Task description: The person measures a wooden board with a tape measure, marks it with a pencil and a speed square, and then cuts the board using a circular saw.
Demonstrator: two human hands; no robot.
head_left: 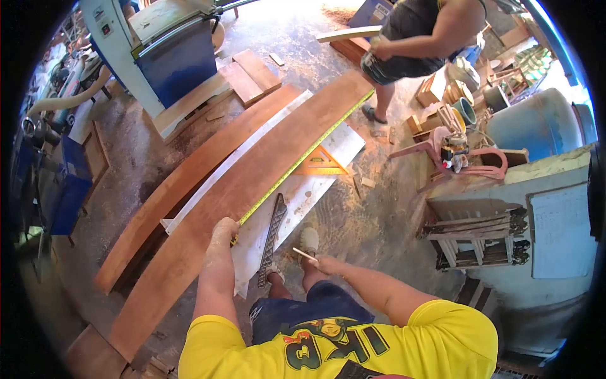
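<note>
My left hand point(225, 231) is closed around a tape measure point(297, 165) near the front part of a broad curved wooden board point(252, 161). The yellow blade runs out along the board's right edge to its far end. My right hand point(328, 266) grips a pale pencil point(305, 254), held in the air above my feet. Under the board lies a white worktop point(325, 142), and on it rest an orange triangular square point(322, 163) and a dark lattice-patterned strip point(271, 239). A second curved board point(205, 163) lies to the left, beyond a white strip point(237, 161).
A co-worker point(423, 44) stands past the board's far end, one hand at a pale curved piece point(349, 33). A blue-and-white machine point(170, 69) stands at upper left. To the right are a pink plastic chair point(464, 158), a blue drum point(536, 126) and wood offcuts.
</note>
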